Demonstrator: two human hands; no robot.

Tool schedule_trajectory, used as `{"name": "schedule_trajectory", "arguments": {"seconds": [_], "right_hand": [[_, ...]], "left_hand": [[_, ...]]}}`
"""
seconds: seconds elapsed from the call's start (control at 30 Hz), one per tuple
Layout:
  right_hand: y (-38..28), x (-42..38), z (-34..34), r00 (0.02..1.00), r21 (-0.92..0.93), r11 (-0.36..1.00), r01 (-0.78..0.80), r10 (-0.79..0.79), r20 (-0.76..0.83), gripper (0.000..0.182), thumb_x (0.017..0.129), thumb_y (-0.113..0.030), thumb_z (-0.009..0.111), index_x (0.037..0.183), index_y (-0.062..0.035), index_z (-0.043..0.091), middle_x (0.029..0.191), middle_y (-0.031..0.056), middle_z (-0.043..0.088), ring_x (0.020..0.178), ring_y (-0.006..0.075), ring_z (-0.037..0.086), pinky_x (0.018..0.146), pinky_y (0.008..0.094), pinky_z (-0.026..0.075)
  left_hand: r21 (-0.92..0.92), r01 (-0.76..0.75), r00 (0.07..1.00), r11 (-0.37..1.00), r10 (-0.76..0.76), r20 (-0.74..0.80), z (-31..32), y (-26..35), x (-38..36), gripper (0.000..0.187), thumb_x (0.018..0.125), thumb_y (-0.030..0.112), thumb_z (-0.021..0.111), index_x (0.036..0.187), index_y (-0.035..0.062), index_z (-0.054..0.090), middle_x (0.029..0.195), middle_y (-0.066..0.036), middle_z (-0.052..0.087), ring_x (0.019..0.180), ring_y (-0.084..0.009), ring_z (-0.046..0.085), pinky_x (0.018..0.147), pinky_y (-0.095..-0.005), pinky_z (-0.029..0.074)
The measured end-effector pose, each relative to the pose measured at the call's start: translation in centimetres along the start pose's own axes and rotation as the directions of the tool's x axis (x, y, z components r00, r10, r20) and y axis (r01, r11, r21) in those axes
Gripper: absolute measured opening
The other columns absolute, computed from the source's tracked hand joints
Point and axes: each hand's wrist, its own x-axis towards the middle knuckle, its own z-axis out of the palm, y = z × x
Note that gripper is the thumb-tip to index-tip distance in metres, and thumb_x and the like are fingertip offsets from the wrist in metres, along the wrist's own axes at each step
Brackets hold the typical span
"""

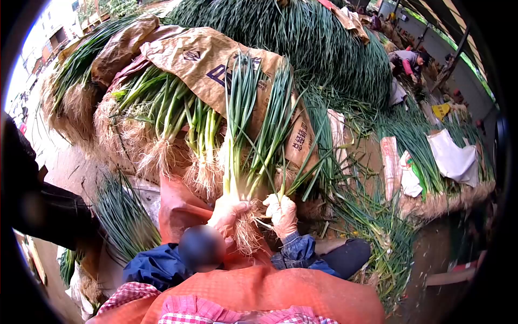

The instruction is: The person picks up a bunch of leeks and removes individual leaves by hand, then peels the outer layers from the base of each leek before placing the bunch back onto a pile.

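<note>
A bunch of green onions (233,156) stands upright in front of me, its stringy roots hanging down between my hands. My left hand (225,213) is closed round the white stem bases of the bunch. Just to the right, my right hand (281,215) is pinched on a stem at the right side of the same bunch, its fingertips near the roots. Behind the bunch lies a brown printed sack (208,65) over a pile of more green onions (167,100). An orange cloth (259,297) covers my lap.
A tall heap of green onions (280,38) rises at the back. Loose leaves (377,237) lie at the right, with a covered row (426,162) beyond. Another bundle (124,216) lies left. A person (408,62) bends at the far right; a dark-clothed leg (54,208) is at the left.
</note>
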Motion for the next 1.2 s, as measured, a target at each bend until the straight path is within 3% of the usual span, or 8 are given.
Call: {"name": "schedule_trajectory", "arguments": {"seconds": [0.23,0.27,0.33,0.5,0.73,0.87,1.0,1.2], "right_hand": [[0.4,7.0,1.1,0.979,0.035,0.979,-0.203,0.203,-0.005,0.008,0.081,-0.006,0.051,0.076,-0.0006,0.054,0.06,0.0014,0.052,0.049,0.0078,0.046,0.036,0.0223,0.031],[0.0,6.0,0.4,0.93,0.644,0.68,-0.35,0.332,0.155,0.011,0.082,-0.007,0.05,0.078,0.0013,0.056,0.058,0.0006,0.051,0.05,0.0078,0.047,0.037,0.0216,0.033],[1.4,3.2,0.4,0.992,0.267,0.96,-0.082,0.053,0.114,0.017,0.083,-0.012,0.049,0.079,0.0023,0.058,0.058,0.0008,0.051,0.05,0.0082,0.048,0.038,0.021,0.035],[-1.9,7.7,0.2,0.91,0.399,0.827,-0.397,0.411,0.055,0.011,0.082,-0.014,0.056,0.085,-0.0035,0.057,0.059,-0.0006,0.049,0.044,0.007,0.044,0.035,0.0187,0.032],[1.5,1.8,0.3,0.873,0.273,0.832,-0.482,0.432,0.225,0.014,0.082,-0.01,0.055,0.093,-0.0029,0.053,0.065,0.0037,0.056,0.047,0.01,0.051,0.04,0.0205,0.041],[-1.3,3.8,0.5,0.981,0.528,0.843,-0.104,0.175,-0.086,0.019,0.085,-0.019,0.049,0.096,-0.0025,0.052,0.082,0.0056,0.058,0.066,0.0134,0.055,0.055,0.0231,0.046],[-4.4,4.1,1.6,0.823,0.451,0.695,-0.56,0.402,0.402,0.02,0.087,-0.021,0.047,0.093,-0.0018,0.05,0.063,0.0014,0.046,0.044,0.009,0.042,0.038,0.0204,0.033],[-7.7,2.3,4.0,0.857,0.266,0.893,-0.363,0.207,0.472,0.028,0.081,-0.007,0.059,0.108,0.0005,0.054,0.084,0.0045,0.059,0.068,0.0078,0.055,0.061,0.0207,0.045]], "left_hand": [[-0.029,-0.053,0.998,0.998,0.054,0.044,0.4,-0.5,-0.6,0.017,0.067,-0.009,0.055,0.08,0.0015,0.052,0.073,-0.004,0.054,0.064,-0.015,0.053,0.064,-0.027,0.047],[-0.023,-0.019,0.999,1.0,0.02,0.042,0.5,0.2,-1.1,0.016,0.068,-0.008,0.056,0.08,0.0005,0.052,0.073,-0.004,0.055,0.064,-0.0153,0.055,0.064,-0.027,0.048],[-0.183,0.081,0.993,0.98,-0.063,0.102,-0.4,0.1,-0.4,0.024,0.07,-0.01,0.055,0.093,-0.0028,0.055,0.085,-0.008,0.06,0.077,-0.0178,0.06,0.07,-0.0283,0.05],[-0.09,0.144,0.969,0.986,-0.122,0.213,-0.1,-0.3,-0.2,0.018,0.069,-0.007,0.06,0.082,0.0025,0.051,0.076,-0.005,0.056,0.071,-0.0153,0.057,0.068,-0.0261,0.048],[-0.235,0.108,0.992,0.966,-0.09,0.087,0.5,0.7,-0.5,0.015,0.071,-0.005,0.059,0.08,0.0038,0.05,0.07,-0.004,0.052,0.061,-0.0127,0.052,0.057,-0.0241,0.045],[-0.002,0.08,0.995,0.997,-0.08,0.059,-0.3,-1.1,0.9,0.014,0.071,-0.005,0.059,0.08,0.0025,0.053,0.071,-0.002,0.054,0.063,-0.0119,0.053,0.059,-0.0243,0.045],[-0.071,0.058,0.998,0.996,-0.059,-0.01,0.5,-0.7,0.8,0.017,0.07,-0.011,0.055,0.082,0.0015,0.054,0.071,-0.003,0.055,0.065,-0.0138,0.055,0.062,-0.0268,0.048],[0.139,-0.136,0.99,0.981,0.129,0.061,0.7,-1.6,0.8,0.029,0.068,-0.01,0.053,0.095,0.0011,0.056,0.083,-0.004,0.06,0.068,-0.011,0.057,0.059,-0.0228,0.046]]}}
